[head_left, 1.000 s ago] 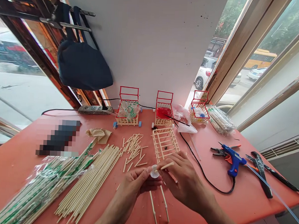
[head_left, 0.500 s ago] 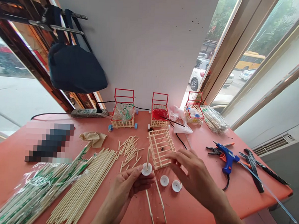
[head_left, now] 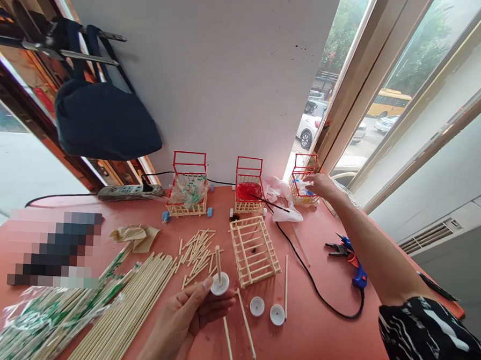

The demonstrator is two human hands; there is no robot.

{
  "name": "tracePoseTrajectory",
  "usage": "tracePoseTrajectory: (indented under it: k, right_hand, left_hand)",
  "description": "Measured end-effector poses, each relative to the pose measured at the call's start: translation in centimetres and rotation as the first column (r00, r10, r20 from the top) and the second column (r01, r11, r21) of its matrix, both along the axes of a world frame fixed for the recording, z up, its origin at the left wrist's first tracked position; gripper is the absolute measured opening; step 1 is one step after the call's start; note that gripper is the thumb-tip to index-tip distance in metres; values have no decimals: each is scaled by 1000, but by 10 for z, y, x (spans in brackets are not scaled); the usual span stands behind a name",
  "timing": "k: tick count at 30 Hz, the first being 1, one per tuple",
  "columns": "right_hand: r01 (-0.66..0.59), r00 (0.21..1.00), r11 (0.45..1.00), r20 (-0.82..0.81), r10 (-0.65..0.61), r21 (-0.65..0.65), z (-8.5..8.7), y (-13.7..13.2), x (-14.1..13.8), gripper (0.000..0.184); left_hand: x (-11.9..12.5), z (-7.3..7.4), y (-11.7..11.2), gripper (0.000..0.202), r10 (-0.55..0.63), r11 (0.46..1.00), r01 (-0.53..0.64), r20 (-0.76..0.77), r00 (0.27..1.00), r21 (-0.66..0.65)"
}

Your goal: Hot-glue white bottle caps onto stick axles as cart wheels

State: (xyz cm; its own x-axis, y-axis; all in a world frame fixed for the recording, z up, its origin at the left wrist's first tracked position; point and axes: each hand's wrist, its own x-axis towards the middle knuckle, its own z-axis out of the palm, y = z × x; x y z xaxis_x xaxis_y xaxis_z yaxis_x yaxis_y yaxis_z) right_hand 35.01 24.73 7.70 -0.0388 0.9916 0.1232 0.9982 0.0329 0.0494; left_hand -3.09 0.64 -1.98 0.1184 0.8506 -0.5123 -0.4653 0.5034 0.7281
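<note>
My left hand (head_left: 195, 309) is closed on a white bottle cap (head_left: 220, 284), pinching its rim between thumb and fingers. A short wooden stick (head_left: 218, 259) stands up from inside that cap. At the back right, my right hand (head_left: 320, 185) reaches over a small stick basket with a red handle (head_left: 305, 197), its fingers apart just above the white and blue caps inside; the fingertips show only in part. Two more white caps, a left one (head_left: 257, 306) and a right one (head_left: 277, 314), lie on the table. Beyond them rests a wooden stick frame (head_left: 255, 250).
Long sticks (head_left: 124, 308) and bagged sticks (head_left: 51, 320) cover the left. Short cut sticks (head_left: 198, 250) lie mid-table. Two more carts, one with plastic wrap (head_left: 187, 190) and one with red paint (head_left: 248, 191), stand behind. A blue glue gun (head_left: 359, 275) and its cord lie right.
My right hand has moved from beside the stick frame to the basket at the back right. My left hand still holds the cap and stick. The view has shifted slightly.
</note>
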Motion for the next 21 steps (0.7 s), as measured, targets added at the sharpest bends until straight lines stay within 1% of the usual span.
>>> tracePoseTrajectory:
  k: [2, 4, 8, 11, 16, 21]
  right_hand:
    - [15, 999, 993, 43, -10, -115, -11, 15, 2, 31]
    - [17, 997, 981, 73, -3, -192, -18, 25, 5, 31]
    - [25, 995, 964, 98, 1, -265, -24, 38, 13, 29]
    - [33, 996, 961, 90, -9, -273, -24, 44, 21, 30]
    - [46, 999, 970, 39, -38, -237, -19, 47, 37, 31]
    - [64, 998, 976, -15, -68, -207, -20, 49, 44, 32]
  left_hand:
    - [0, 1, 1, 46, 5, 1000, -6, -21, 1000, -11]
    - [0, 2, 2, 44, 0, 1000, 0, -35, 999, -19]
    - [-1, 4, 4, 41, -7, 999, 5, -41, 999, -37]
    - [-1, 4, 4, 38, -14, 999, 12, -44, 999, -53]
    - [-2, 5, 1, 35, -27, 997, 24, -51, 998, -71]
    - [-4, 9, 1, 35, -4, 998, -1, -84, 996, -66]
